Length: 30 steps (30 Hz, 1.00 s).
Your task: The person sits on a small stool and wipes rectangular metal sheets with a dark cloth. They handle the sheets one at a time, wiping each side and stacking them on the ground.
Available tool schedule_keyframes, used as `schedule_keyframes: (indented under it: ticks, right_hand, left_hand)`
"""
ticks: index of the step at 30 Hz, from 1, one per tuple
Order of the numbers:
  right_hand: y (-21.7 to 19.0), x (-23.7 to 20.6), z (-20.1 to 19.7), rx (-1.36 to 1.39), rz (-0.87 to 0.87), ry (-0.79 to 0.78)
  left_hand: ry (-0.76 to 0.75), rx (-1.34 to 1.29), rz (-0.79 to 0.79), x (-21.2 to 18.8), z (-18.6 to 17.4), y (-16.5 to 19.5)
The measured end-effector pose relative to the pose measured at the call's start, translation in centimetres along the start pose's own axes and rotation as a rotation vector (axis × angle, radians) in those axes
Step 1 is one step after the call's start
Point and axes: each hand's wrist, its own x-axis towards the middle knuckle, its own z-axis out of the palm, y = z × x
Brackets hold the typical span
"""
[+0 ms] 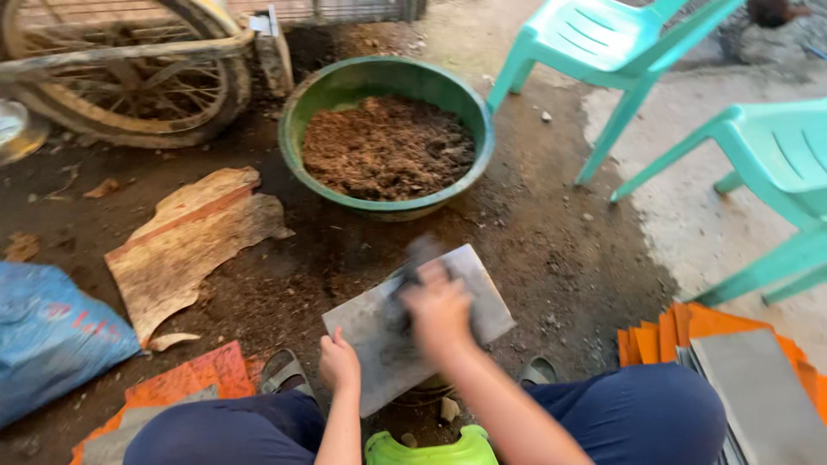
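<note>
Grey and flat, the slab (413, 323) sits tilted over my knees in the head view, its near edge low towards my lap, its far corner pointing at the green basin (297, 112) of brown soil (388, 146). My left hand (339, 365) is closed around the slab's near-left edge, thumb on top, steadying it. My right hand (439, 310) lies on the slab's top face, fingers curled over a dark wad (412, 274) that looks like a rag or scrubber; motion blur hides just how tight that hold is. I judge the slab stiff and fairly heavy, likely brittle at the corners, so the edges are the place to hold it. More grey slabs (762, 396) lie on orange sheets (655, 336) to my right. A blue bag (47, 336) and a torn board (185, 245) lie left on the dirt, a wheel (129, 77) behind, teal chairs (603, 43) beyond.
</note>
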Motion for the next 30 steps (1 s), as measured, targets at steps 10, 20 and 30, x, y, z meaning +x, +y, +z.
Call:
schedule_keyframes:
  ticks: [10,20,30]
  right_hand:
    - [7.0,-6.3,8.3,-0.019,-0.011,0.237]
    - [21.5,-1.5,0.1,-0.127,0.526,0.356]
    - [-0.7,0.3,-1.8,-0.091,-0.214,0.168]
  left_hand:
    - [-0.047,0.050,0.056,0.5,0.7,-0.4]
    - [-0.022,-0.512,-0.066,1.5,-0.3,-0.4]
    - [-0.208,-0.549,-0.109,-1.0,-0.9,-0.4]
